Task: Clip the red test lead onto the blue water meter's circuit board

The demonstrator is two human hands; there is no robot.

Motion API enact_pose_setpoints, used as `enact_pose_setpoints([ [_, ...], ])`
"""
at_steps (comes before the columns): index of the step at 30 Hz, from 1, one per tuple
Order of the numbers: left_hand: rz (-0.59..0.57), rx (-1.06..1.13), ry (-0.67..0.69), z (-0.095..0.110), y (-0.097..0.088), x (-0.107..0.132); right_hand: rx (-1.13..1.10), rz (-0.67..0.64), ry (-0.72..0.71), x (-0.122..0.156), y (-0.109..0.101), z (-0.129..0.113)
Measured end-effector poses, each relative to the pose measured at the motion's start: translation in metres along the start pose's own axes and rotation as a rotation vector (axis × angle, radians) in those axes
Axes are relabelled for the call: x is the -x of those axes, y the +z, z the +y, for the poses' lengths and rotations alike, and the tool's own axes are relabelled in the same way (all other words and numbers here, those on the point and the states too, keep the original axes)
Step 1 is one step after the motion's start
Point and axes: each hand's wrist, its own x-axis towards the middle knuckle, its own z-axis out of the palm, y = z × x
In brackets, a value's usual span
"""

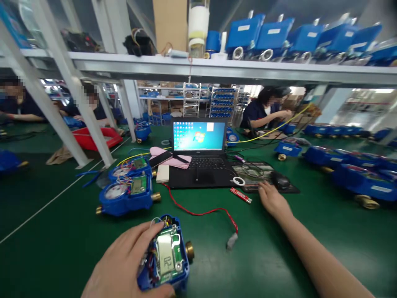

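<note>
My left hand [125, 258] grips a blue water meter [169, 256] at the near edge of the green table; its cover is off, showing a green circuit board, a small display and coloured wires. My right hand [273, 199] stretches forward, fingers spread, onto the near edge of a mouse pad [257, 176], just short of a black mouse [280, 180]. It holds nothing. An open laptop [200, 155] stands beyond, its screen lit. A red cable [201, 212] with a grey plug runs across the table between my hands.
Two more opened blue meters [127, 186] lie to the left, and a row of closed ones [356, 171] to the right. A red tray [93, 136] sits far left. Other people work at the table's far side. A shelf [235, 68] overhead carries blue meters.
</note>
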Motion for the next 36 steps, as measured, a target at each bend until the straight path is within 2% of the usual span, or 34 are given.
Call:
enact_pose_setpoints([
  [3,0.009,0.082,-0.047,0.022,-0.014,-0.002,-0.038,-0.02,-0.082,0.033,-0.01,-0.016],
  [8,-0.067,0.196,-0.01,0.03,-0.024,-0.007,-0.311,-0.465,-0.238,0.104,-0.004,-0.043],
  [10,-0.076,0.205,-0.012,0.029,-0.025,-0.007,-0.394,-0.535,-0.269,0.123,-0.001,-0.051],
  [13,-0.069,0.192,0.004,0.029,-0.025,-0.006,-0.659,-0.614,-0.246,0.135,-0.005,-0.065],
  [17,-0.044,0.139,0.034,0.027,-0.023,-0.006,-1.152,-0.677,-0.152,0.139,-0.026,-0.087],
  [21,0.002,0.103,0.058,0.024,-0.019,-0.008,-1.389,-0.717,-0.165,0.137,-0.048,-0.106],
  [24,0.031,0.091,0.062,0.025,-0.018,-0.008,-1.419,-0.742,-0.265,0.137,-0.06,-0.119],
  [28,0.033,0.117,0.051,0.029,-0.02,-0.008,-1.362,-0.682,-0.472,0.141,-0.078,-0.141],
  [32,0.045,0.165,0.029,0.033,-0.02,-0.01,-1.102,-0.587,-0.772,0.15,-0.092,-0.17],
  [36,0.033,0.197,0.021,0.033,-0.018,-0.011,-0.878,-0.461,-1.101,0.152,-0.093,-0.187],
])
